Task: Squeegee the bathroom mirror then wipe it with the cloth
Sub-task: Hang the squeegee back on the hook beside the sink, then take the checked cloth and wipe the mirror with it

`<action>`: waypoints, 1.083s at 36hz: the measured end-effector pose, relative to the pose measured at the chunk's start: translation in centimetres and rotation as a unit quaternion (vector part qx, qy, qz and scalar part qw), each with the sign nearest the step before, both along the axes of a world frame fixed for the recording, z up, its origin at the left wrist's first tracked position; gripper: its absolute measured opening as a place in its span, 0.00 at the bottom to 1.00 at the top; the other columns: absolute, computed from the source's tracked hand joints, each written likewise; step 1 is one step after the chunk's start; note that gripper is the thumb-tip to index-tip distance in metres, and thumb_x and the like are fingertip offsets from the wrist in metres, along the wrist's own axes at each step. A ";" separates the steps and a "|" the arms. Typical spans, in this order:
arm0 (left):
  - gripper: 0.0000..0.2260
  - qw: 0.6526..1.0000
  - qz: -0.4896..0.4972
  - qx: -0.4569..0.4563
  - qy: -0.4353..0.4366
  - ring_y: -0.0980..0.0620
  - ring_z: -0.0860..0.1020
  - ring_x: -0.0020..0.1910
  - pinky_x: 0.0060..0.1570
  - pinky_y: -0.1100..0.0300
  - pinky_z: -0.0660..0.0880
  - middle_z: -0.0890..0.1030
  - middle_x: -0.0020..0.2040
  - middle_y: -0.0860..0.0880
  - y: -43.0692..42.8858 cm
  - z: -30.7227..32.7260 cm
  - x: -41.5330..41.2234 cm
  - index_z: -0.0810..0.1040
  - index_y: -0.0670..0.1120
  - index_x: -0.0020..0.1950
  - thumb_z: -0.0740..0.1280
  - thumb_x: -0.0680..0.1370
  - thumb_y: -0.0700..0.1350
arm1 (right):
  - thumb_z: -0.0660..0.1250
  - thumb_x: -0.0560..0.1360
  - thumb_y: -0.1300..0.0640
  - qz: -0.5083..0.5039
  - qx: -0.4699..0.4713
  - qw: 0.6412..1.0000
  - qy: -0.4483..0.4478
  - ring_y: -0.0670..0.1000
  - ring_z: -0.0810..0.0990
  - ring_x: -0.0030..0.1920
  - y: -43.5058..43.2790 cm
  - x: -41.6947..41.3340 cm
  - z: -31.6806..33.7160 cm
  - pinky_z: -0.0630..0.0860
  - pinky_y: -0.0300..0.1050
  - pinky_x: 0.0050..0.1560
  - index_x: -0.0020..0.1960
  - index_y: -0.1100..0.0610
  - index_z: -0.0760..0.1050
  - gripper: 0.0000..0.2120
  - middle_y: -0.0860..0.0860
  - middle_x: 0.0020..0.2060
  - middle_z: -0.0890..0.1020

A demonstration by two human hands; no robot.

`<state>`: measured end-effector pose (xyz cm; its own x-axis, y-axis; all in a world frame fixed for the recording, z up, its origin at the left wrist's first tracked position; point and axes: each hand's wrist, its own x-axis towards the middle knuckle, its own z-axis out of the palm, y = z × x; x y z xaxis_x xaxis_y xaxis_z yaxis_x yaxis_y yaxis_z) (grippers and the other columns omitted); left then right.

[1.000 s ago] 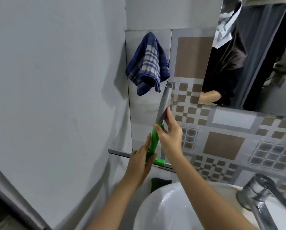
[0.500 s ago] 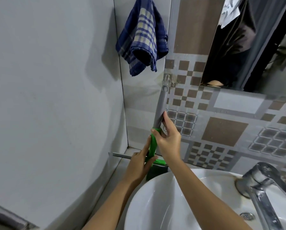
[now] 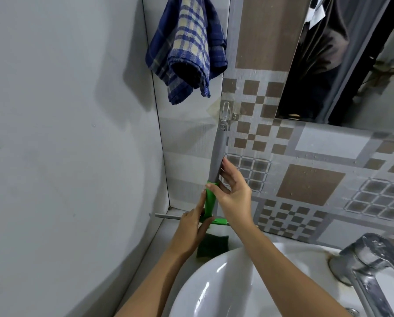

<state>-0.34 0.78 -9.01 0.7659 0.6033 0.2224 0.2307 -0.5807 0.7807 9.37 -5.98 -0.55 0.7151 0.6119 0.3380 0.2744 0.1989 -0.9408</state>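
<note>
A squeegee [image 3: 218, 156] with a grey handle and green neck stands upright against the tiled wall, its top end at a clear wall hook [image 3: 225, 112]. My right hand [image 3: 233, 191] grips the handle where grey meets green. My left hand [image 3: 190, 227] holds the green neck just above the blade, whose grey strip sticks out to the left. A blue checked cloth [image 3: 187, 46] hangs on the wall above, to the left. The mirror [image 3: 351, 60] fills the upper right, showing a dark reflection.
A white washbasin [image 3: 225, 284] lies below my arms, with a chrome tap [image 3: 372, 266] at the right. A dark green sponge [image 3: 212, 245] sits on the ledge behind the basin. A plain grey wall closes off the left side.
The squeegee's handle top has come down to the wall hook. The view has tilted downward, so cloth and mirror sit higher in frame. Both hands keep their hold.
</note>
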 end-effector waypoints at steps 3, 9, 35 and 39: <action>0.32 1.000 -0.001 0.000 -0.004 0.53 0.76 0.58 0.60 0.54 0.75 0.77 0.62 0.48 0.3 -0.2 0.5 0.40 0.71 0.69 0.61 0.79 0.52 | 0.72 0.67 0.69 -0.001 -0.003 1.000 -0.018 0.43 0.75 0.61 0.4 0.5 -0.4 0.75 0.36 0.58 0.66 0.47 0.65 0.34 0.40 0.59 0.74; 0.30 1.000 -0.008 0.025 -0.011 0.59 0.74 0.58 0.57 0.66 0.70 0.75 0.63 0.52 0.9 -0.9 0.5 0.38 0.74 0.67 0.58 0.79 0.55 | 0.72 0.68 0.68 0.012 -0.027 0.999 -0.029 0.44 0.74 0.63 0.6 1.1 -0.5 0.75 0.36 0.59 0.65 0.45 0.65 0.33 0.41 0.59 0.74; 0.21 0.900 0.041 0.391 -0.188 0.60 0.61 0.69 0.68 0.60 0.62 0.63 0.71 0.54 9.0 35.4 2.1 0.63 0.50 0.72 0.61 0.79 0.49 | 0.64 0.74 0.62 -0.099 0.014 0.948 -0.302 0.48 0.73 0.44 6.2 3.1 25.4 0.67 0.27 0.39 0.53 0.59 0.76 0.09 0.49 0.44 0.75; 0.24 0.894 0.032 0.405 -0.189 0.61 0.60 0.69 0.69 0.59 0.62 0.62 0.72 0.54 9.5 35.3 2.1 0.62 0.50 0.73 0.63 0.78 0.48 | 0.63 0.73 0.66 -0.090 -0.002 0.941 -0.327 0.49 0.77 0.41 6.3 4.0 26.8 0.68 0.24 0.35 0.47 0.60 0.79 0.08 0.52 0.40 0.80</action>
